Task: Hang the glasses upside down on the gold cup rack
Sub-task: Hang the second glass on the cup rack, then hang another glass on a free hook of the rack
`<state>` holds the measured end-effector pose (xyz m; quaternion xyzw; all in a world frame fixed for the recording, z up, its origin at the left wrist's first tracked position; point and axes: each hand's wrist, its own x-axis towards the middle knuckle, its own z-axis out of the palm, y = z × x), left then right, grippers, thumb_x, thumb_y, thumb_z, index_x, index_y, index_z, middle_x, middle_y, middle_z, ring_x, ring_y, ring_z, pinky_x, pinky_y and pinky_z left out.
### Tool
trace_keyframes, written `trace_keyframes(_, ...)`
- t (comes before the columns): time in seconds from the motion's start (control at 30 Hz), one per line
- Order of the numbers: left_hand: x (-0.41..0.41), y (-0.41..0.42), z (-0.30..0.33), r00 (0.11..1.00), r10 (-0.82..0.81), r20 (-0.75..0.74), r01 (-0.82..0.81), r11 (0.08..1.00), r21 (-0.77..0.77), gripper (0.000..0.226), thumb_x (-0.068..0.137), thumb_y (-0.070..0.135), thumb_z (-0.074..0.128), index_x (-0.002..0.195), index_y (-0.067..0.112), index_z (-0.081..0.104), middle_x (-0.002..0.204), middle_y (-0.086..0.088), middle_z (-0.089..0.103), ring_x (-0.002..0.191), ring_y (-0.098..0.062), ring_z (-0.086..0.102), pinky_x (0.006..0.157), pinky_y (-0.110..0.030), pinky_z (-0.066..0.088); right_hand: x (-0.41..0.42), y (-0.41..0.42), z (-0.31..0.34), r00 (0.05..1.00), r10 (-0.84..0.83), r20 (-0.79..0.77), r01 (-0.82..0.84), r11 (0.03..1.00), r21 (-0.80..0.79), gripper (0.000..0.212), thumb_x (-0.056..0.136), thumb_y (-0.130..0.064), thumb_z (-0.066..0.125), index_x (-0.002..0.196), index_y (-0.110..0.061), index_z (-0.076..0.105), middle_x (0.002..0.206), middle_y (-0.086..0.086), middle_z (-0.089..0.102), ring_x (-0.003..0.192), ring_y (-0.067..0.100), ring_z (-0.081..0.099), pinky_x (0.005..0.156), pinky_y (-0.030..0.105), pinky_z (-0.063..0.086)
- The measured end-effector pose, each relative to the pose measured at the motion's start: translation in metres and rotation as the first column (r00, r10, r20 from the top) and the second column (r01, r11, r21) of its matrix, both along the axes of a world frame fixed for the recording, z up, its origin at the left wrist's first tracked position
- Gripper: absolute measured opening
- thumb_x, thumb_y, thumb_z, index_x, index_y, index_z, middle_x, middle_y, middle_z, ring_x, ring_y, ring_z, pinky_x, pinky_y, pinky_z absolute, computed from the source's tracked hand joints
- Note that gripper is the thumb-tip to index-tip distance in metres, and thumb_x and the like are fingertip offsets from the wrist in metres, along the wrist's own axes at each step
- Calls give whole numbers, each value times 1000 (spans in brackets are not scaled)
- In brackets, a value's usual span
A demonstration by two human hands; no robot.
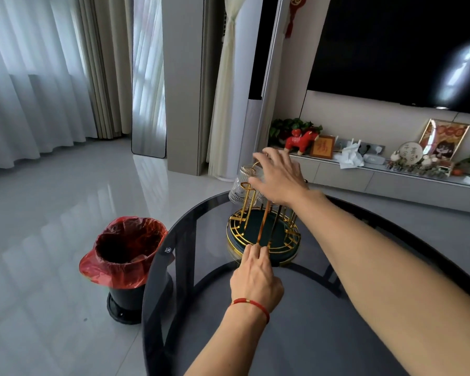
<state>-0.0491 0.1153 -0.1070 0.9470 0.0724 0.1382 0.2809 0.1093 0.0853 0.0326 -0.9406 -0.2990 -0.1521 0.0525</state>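
Observation:
The gold cup rack (263, 229) stands on a round dark glass table (296, 308), its wire prongs rising from a ringed green base. A ribbed clear glass (240, 187) hangs upside down on a far-left prong. My right hand (278, 176) reaches over the top of the rack, fingers spread beside that glass; whether it touches the glass or holds another behind it is hidden. My left hand (254, 278), with a red string at the wrist, presses its fingertips on the near rim of the rack's base.
A black bin with a red liner (125, 256) stands on the floor left of the table. Behind are a low TV cabinet (377, 177) with ornaments, a dark screen (391, 50) and curtains.

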Motion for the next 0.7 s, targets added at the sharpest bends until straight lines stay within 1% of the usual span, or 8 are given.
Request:
trace_keyframes(0.07,-6,-3,1,999,-31,35,31,999,21,53,86,15,56,138,12,48,132,-3,51,124,-21,47,90,-34,56,-16,-15,-10,994,24,-110,-11,993,121,72,107,-49,36,168,-24,8,177,4,-4,162,26,-11,127,54,-1)
trace_keyframes(0.1,-9,-4,2,998,-47,51,46,999,25,53,86,14,56,139,12,48,134,-3,51,126,-22,47,93,-36,55,-25,-22,-13,986,48,-161,-16,980,197,71,109,-49,32,168,-25,2,177,2,-12,161,24,-19,126,53,-7)
trace_keyframes(0.17,-17,-7,7,993,-68,92,66,998,23,54,86,13,57,139,13,49,138,-4,52,128,-24,47,97,-39,53,-50,-44,-21,974,82,-212,-13,950,311,68,110,-48,30,168,-25,1,176,-1,-13,160,20,-19,127,52,-9)
trace_keyframes(0.3,-34,-16,16,978,-94,184,103,994,-39,53,83,11,59,135,13,54,131,-6,59,123,-27,52,102,-36,48,-112,-89,-50,976,94,-195,-25,943,332,64,110,-41,38,167,-23,18,177,1,5,163,19,-1,130,52,7)
trace_keyframes(0.37,-48,-25,22,975,-111,193,132,986,-100,55,83,11,61,137,15,53,132,-7,59,123,-27,53,102,-35,47,-146,-116,-66,978,50,-201,25,933,358,61,108,-39,43,164,-19,30,175,4,19,161,21,14,129,49,15)
trace_keyframes(0.5,-71,-47,36,960,-199,199,237,952,-192,61,82,17,67,141,17,52,141,-8,56,129,-26,52,108,-41,45,-206,-167,-87,989,-61,-137,116,891,439,47,98,-23,61,144,-13,56,151,5,53,144,22,42,120,41,36)
trace_keyframes(0.6,-87,-74,46,939,-281,199,328,906,-268,59,81,18,67,139,20,53,133,-7,60,122,-24,56,104,-41,49,-240,-211,-95,979,-204,8,181,884,431,35,88,-14,68,122,-10,69,126,6,68,122,29,58,105,44,46)
trace_keyframes(0.7,-103,-99,50,909,-383,166,417,858,-301,58,83,20,66,139,23,52,134,-4,60,121,-18,56,102,-41,52,-263,-245,-93,913,-406,33,371,862,345,34,84,-21,71,118,-12,71,125,6,67,121,33,57,102,46,43)
